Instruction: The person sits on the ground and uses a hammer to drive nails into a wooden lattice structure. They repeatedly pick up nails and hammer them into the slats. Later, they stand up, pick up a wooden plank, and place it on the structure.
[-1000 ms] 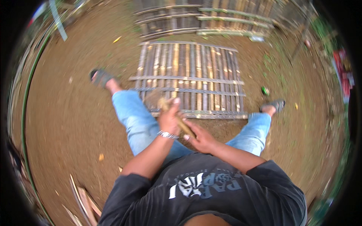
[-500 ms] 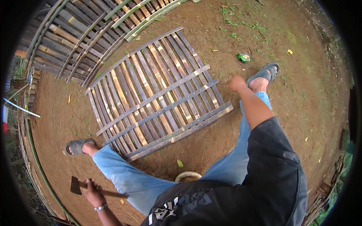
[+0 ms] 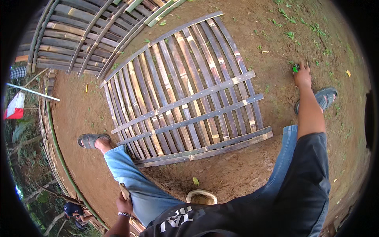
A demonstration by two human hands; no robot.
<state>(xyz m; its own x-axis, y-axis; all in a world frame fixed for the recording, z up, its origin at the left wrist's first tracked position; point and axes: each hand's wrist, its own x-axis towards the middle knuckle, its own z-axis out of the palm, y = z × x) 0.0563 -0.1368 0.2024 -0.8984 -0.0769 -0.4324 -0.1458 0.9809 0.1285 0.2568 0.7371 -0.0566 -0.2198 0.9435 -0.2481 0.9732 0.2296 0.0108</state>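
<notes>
The person's left hand [image 3: 124, 204] is closed round a short tool [image 3: 125, 192], seen mostly edge-on, beside the left thigh. The right hand [image 3: 303, 78] stretches down to a small green thing [image 3: 295, 68] on the dirt near the right sandal [image 3: 327, 98]; its fingers are partly spread, and I can't tell whether they grip it. A bamboo panel [image 3: 184, 100] lies flat between the feet, with a bowl [image 3: 201, 191] nearer the body.

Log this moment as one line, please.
Left hand: holding tool | right hand: at small green object, contact unclear | slatted panel: flat on ground
</notes>
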